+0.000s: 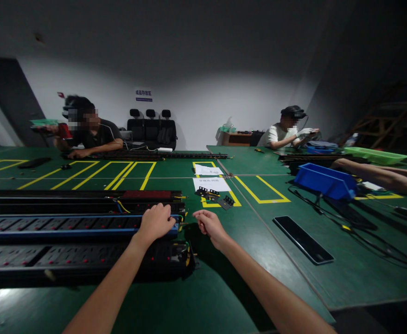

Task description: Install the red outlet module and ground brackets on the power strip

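My left hand (157, 221) rests over the right end of a long blue-edged power strip (95, 224), its fingers curled onto the strip. Just right of that end, my right hand (208, 225) is closed in a pinch, apart from the strip; anything between thumb and finger is too small to make out. Yellow and green wires (180, 222) stick out of the strip's open end. Closer to me lies a black power strip (102, 254), with more wiring at its open end. Behind the blue one sits another dark strip (85, 197) with loose coloured wires.
Black brackets (215, 196) lie by white paper sheets (210, 184) on the green table (245, 241). To the right are a phone (302, 239), black cables (359, 236) and a blue bin (323, 180). A co-worker's arm (366, 172) reaches in there; two other people sit across.
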{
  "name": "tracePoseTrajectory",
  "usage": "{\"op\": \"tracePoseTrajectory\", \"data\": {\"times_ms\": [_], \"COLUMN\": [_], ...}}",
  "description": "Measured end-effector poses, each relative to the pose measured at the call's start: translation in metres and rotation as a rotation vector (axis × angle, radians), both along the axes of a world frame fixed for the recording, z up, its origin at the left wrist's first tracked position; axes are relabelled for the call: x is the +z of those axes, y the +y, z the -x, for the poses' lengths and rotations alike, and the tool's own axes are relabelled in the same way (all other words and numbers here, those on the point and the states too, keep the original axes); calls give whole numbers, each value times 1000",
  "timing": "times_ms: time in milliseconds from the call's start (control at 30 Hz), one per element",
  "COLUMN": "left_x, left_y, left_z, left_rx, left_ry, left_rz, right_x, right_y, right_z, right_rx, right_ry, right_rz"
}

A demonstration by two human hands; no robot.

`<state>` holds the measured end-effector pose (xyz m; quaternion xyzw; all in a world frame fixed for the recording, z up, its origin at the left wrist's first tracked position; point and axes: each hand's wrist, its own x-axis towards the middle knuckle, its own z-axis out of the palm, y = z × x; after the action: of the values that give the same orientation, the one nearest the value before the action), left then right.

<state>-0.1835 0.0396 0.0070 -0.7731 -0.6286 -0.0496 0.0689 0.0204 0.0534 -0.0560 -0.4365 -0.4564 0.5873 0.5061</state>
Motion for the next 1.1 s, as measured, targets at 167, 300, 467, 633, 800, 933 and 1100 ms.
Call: {"op": "tracePoseTrajectory", "data": {"times_ms": [167, 300, 467, 633, 800, 933, 1100], "left_x": [-1, -1, 0, -1, 0, 0, -2], "left_y": [1, 1, 2, 2, 0, 0, 0], "left_z": [0, 0, 0, 0, 0, 0, 0], "left_rx": [5, 8, 11, 6, 3, 6, 7], "left_ry": [6, 2, 0, -1, 4, 0, 12], "left_rz": [-2, -3, -3, -11, -7, -13, -19], "right_x": [2, 4, 4, 4, 4, 4, 3], "right_y": [-1, -2, -2, -2, -3, -2, -2], "right_z": [0, 0, 0, 0, 0, 0, 0], "right_rx": [1, 0, 4, 6, 7, 10, 15], "right_ry": [-8, -12, -17, -13, -11, -9, -7], "right_rz": [6, 7, 10, 8, 5, 8, 14]}}
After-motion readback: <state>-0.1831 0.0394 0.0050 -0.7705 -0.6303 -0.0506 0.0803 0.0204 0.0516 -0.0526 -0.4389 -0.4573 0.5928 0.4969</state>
